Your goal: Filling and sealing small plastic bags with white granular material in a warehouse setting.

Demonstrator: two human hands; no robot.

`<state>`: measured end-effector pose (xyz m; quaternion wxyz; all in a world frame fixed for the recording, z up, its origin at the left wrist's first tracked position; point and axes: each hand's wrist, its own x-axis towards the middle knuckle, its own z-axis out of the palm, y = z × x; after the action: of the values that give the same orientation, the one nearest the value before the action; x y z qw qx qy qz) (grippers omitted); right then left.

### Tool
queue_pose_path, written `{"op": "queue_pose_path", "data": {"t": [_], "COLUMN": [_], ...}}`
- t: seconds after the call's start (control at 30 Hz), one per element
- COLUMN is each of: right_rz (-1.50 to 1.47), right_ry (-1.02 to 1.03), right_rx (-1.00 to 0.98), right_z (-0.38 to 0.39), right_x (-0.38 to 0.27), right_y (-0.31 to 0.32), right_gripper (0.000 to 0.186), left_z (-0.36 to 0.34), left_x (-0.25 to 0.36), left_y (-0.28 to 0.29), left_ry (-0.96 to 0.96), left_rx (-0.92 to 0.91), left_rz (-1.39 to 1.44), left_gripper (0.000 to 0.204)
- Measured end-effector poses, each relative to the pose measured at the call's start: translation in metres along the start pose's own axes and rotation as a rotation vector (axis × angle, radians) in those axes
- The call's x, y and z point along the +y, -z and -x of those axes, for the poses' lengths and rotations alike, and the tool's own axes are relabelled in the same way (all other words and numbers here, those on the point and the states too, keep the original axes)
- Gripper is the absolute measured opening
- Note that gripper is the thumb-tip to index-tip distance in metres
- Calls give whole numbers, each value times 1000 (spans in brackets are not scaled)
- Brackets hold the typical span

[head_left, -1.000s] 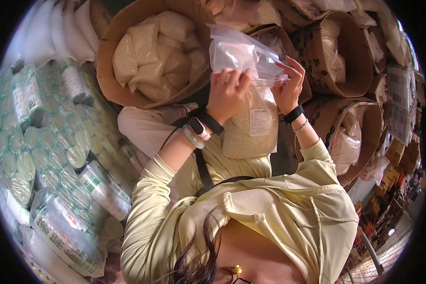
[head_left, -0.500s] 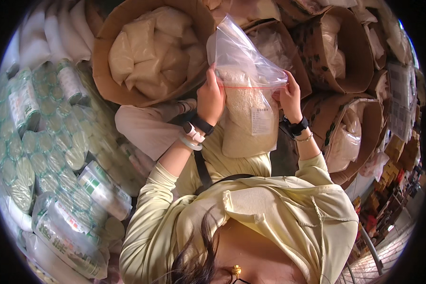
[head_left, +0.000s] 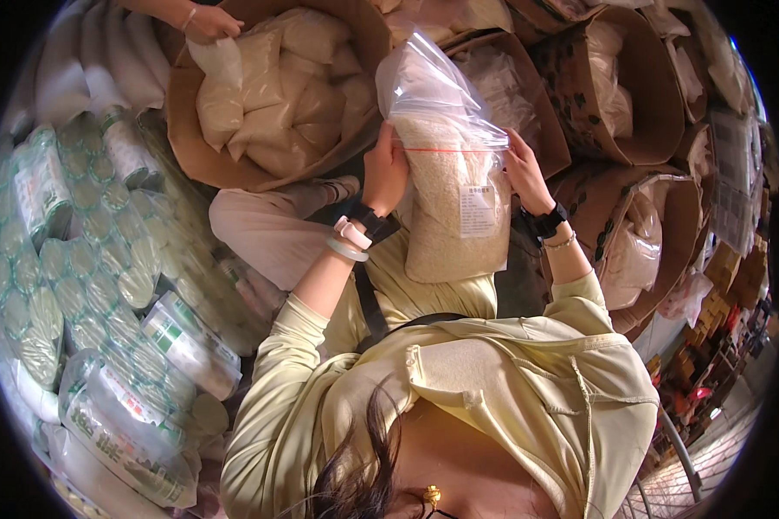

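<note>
A clear zip bag [head_left: 454, 208] filled with pale, rice-like grains hangs upright in front of me, with a white printed label on its lower right. A red zip line runs across it above the grains, and the loose plastic top stands up beyond. My left hand [head_left: 384, 173] is closed on the bag's left edge near the red line. Closed on the right edge at about the same height is my right hand [head_left: 528, 173]. Another person's hand [head_left: 214, 23] grips the corner of a filled bag [head_left: 219, 73] in the large carton at the upper left.
The open carton [head_left: 182, 138] holds several filled bags. More open cartons [head_left: 571, 95] with plastic bags stand at the upper right and right [head_left: 580, 208]. Stacked wrapped containers [head_left: 86, 259] fill the left side. A person's light-trousered leg [head_left: 255, 233] lies just beyond my left forearm.
The other person's hand has come in at the upper left and taken hold of a bag. The bag I hold has shifted slightly, and its plastic top has spread to the left.
</note>
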<state>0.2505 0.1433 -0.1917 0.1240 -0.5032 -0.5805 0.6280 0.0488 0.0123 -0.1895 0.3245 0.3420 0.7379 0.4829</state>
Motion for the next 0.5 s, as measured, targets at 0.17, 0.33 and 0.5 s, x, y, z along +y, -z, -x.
{"op": "queue_pose_path", "data": {"t": [0.17,0.33,0.5], "right_rz": [-235,-630,-668], "right_ry": [-133,-128,4], "right_rx": [-117,-94,-19], "right_z": [12,43,56], "right_x": [-13,-18,-16], "right_y": [-1,6,-7], "right_gripper": [32,32,33], "left_z": [4,20,36], "left_x": [-14,-15,5], "left_y": [-8,-9,3], "left_ry": [103,-118,-64], "left_rx": [-13,-49,-36], "left_rz": [72,302,88], "left_gripper": [31,32,32]}}
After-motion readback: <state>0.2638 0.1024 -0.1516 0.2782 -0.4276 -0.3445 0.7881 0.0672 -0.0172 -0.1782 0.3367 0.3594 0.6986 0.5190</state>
